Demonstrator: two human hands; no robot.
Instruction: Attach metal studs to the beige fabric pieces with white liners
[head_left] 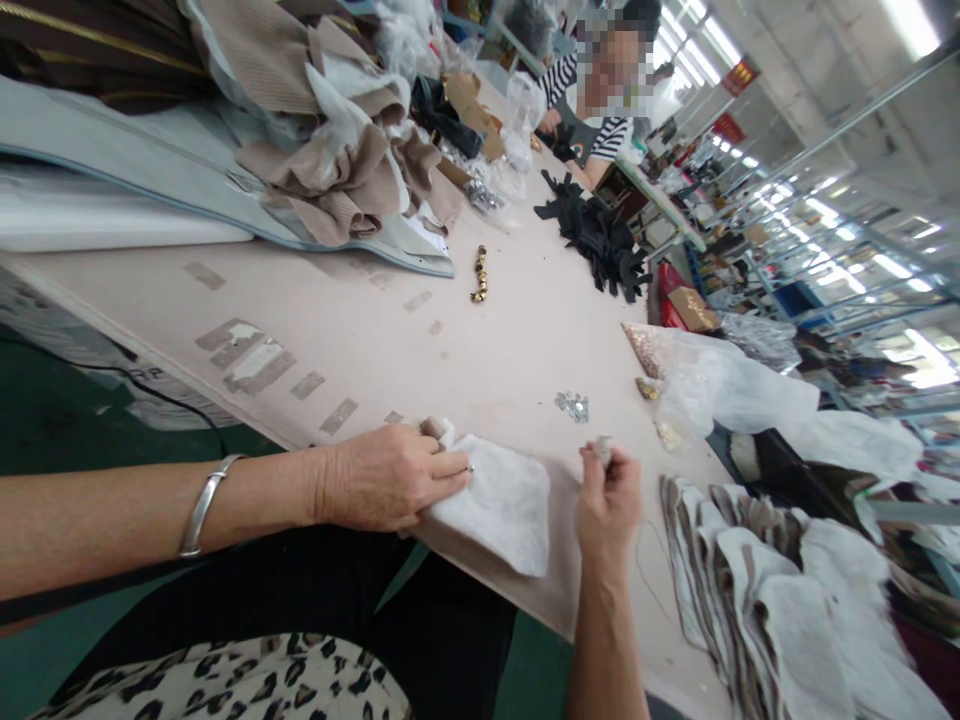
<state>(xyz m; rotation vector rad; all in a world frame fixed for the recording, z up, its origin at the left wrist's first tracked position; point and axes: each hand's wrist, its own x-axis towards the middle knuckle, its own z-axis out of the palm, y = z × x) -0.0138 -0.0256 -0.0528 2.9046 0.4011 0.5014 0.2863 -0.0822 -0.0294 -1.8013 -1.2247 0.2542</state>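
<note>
My left hand [394,478], a silver bangle on its wrist, grips the near left end of a folded white fabric piece [499,500] at the table's front edge. A bit of brown cloth shows by its fingers, and a small dark dot sits near the fingertips. To the right of the fabric, my right hand [611,500] is raised and pinched shut. Something small and pale shows at its fingertips, too small to make out. Beyond that hand lies a little cluster of silvery discs [573,406]. A thin thread [651,570] trails on the table beside the right wrist.
Brown and white fabric pieces [795,590] are stacked at right. Farther back lie gold-coloured pieces in a row [480,275], black strips [600,235] and plastic bags [735,380]. Brown cloth [337,170] is heaped at back left. A person in striped sleeves [609,140] sits across the table.
</note>
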